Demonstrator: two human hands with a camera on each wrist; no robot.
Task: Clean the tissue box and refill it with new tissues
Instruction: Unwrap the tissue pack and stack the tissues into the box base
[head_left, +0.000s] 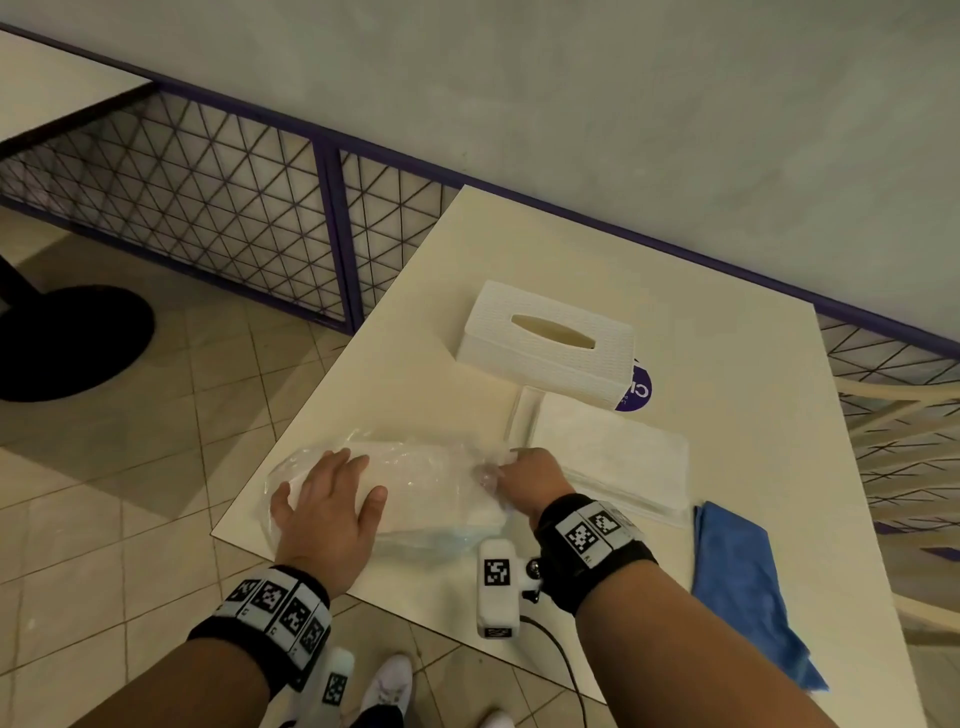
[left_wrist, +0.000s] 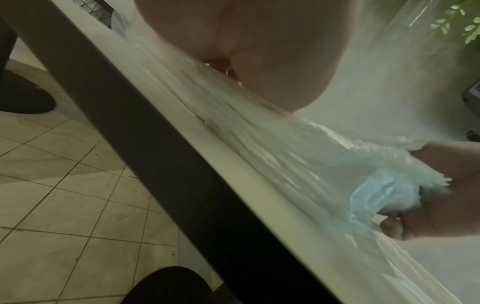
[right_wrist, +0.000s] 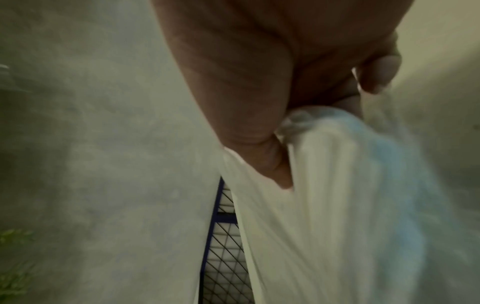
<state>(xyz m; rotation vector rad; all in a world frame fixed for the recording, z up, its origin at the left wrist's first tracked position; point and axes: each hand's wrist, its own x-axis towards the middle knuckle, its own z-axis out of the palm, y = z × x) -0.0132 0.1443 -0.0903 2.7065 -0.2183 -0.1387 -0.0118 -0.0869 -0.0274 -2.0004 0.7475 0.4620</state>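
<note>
A white textured tissue box (head_left: 548, 343) with an oval slot stands at the middle of the table (head_left: 727, 395). Near the table's front left corner lies a pack of new tissues in clear plastic wrap (head_left: 415, 483). My left hand (head_left: 327, 499) lies flat on its left end, fingers spread. My right hand (head_left: 524, 478) grips the bunched plastic at its right end. In the left wrist view the wrap (left_wrist: 298, 156) stretches toward the right hand (left_wrist: 441, 195). The right wrist view shows fingers (right_wrist: 259, 144) curled round the plastic (right_wrist: 337, 164).
A flat stack of white tissues (head_left: 618, 457) lies right of my right hand. A folded blue cloth (head_left: 743, 582) lies at the table's right front. A purple round sticker (head_left: 641, 392) shows beside the box. A mesh fence (head_left: 208, 208) runs behind; tiled floor is left.
</note>
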